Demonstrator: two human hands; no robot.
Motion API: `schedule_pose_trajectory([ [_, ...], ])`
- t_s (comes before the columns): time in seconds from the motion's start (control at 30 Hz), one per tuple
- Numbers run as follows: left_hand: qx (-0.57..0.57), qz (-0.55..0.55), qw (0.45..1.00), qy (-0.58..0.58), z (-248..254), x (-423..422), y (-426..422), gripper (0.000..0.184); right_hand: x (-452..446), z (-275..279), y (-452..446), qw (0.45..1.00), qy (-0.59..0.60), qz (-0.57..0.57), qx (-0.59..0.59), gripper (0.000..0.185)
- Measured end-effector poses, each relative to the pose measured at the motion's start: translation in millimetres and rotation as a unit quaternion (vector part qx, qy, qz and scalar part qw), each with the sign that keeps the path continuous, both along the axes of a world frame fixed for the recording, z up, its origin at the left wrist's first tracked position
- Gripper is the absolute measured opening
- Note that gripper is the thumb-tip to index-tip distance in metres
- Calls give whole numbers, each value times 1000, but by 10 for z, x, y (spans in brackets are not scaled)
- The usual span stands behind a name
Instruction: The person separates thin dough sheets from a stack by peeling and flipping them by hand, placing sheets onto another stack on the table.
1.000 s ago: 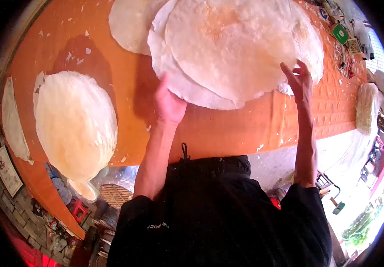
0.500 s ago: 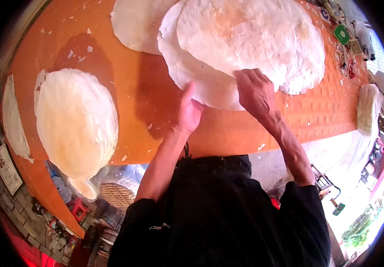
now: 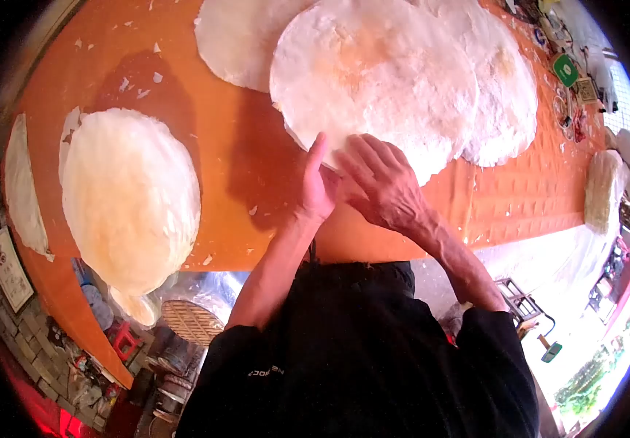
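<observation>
Several large, thin, round white sheets of a kind I cannot make out overlap on the orange table. The top sheet (image 3: 373, 77) has a yellowish middle and a ragged near edge. At that edge is my left hand (image 3: 320, 191), its thumb lying over the sheet and its fingers partly hidden below, seemingly holding the rim. My right hand (image 3: 384, 182) lies palm down beside it, fingers stretched over the near edge and close to my left hand. Another white sheet (image 3: 501, 95) shows under the top one at right, and a flatter sheet (image 3: 231, 44) behind at left.
A separate oval white sheet (image 3: 131, 197) lies at the left, partly over the edge of the orange table (image 3: 213, 168). A narrow white piece (image 3: 24, 186) is further left. Small flakes dot the surface. A green round-marked item (image 3: 565, 70) and a wrapped bundle (image 3: 602, 191) are at right.
The top sheet has shifted toward me and left, covering the lower sheet's near rim. My right hand has moved left and down, from a closed grip to stretched fingers. My left hand stays near the edge.
</observation>
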State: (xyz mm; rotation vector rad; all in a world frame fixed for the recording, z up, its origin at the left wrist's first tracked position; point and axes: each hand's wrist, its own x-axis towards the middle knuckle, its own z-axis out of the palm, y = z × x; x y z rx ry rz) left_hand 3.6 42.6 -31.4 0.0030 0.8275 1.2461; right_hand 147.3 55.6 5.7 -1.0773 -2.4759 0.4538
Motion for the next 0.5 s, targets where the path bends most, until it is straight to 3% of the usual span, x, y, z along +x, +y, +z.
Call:
schedule_pose_trajectory([
  [0.1, 9, 41, 999, 4, -92, 14, 48, 46, 207, -191, 109, 996, -61, -43, 54, 35],
  [0.17, 90, -50, 995, 11, -163, -132, 109, 52, 380, -96, 361, 991, -116, -68, -23, 28],
  [0.2, 66, -30, 997, 31, -172, -177, 172, 60, 490, -83, 544, 991, -115, -72, -23, 18],
  [0.27, 12, -4, 990, 138, -160, -355, 307, 59, 615, 360, 1031, 959, -246, -51, 127, 5],
  [0.3, -24, -1, 980, 196, -190, -464, 364, 56, 537, 842, 1208, 938, -299, -82, 156, 6],
  [0.33, -23, 0, 980, 197, -206, -577, 415, 56, 439, 1186, 1252, 938, -298, -81, 157, 6],
  [0.4, -73, 19, 980, 183, -242, -742, 512, 48, 213, 1745, 1208, 938, -163, -149, 269, 10],
  [0.5, -36, 31, 990, 133, -271, -785, 601, 33, 59, 1601, 1176, 923, -43, -162, 346, 13],
])
